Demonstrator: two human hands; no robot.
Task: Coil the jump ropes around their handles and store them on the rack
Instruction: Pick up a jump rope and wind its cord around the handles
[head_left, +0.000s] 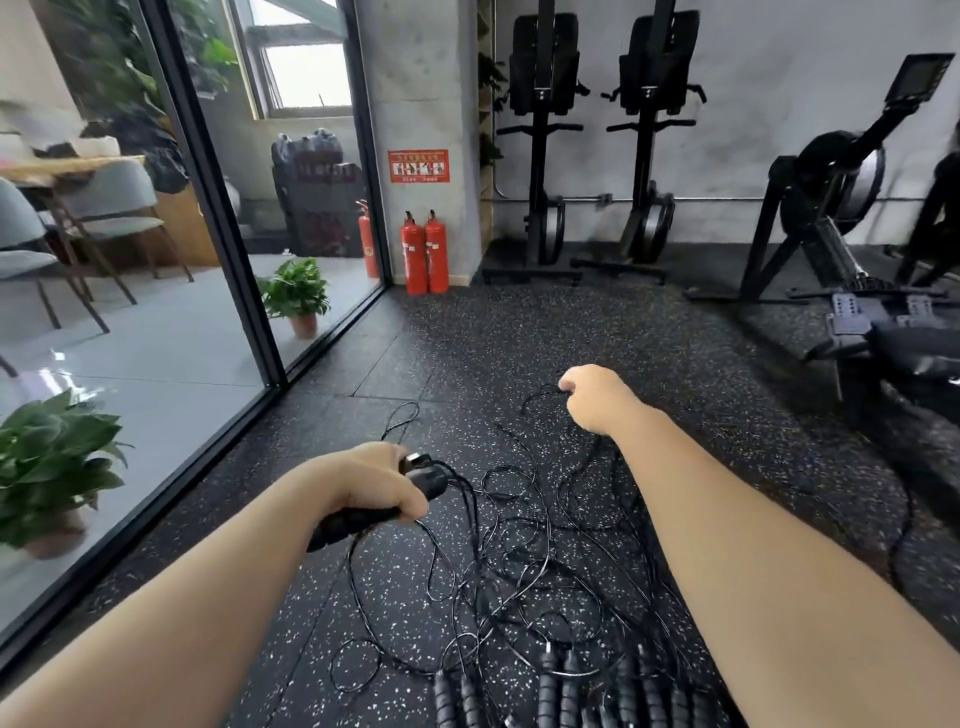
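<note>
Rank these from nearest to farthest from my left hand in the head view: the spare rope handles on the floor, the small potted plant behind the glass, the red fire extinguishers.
From the left hand:
1. Spare rope handles, floor, lower right.
2. Small potted plant, behind the glass, ahead left.
3. Red fire extinguishers, by the pillar, farthest ahead.

Two bare forearms are being shown, nothing being worn on either; the left hand (376, 480) and right hand (597, 397) are being seen ungloved and ringless.

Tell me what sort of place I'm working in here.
Most likely a gym: black speckled rubber floor, two black rowing machines stood upright against the grey wall, and a tangle of black jump ropes with ribbed handles on the floor.
</note>
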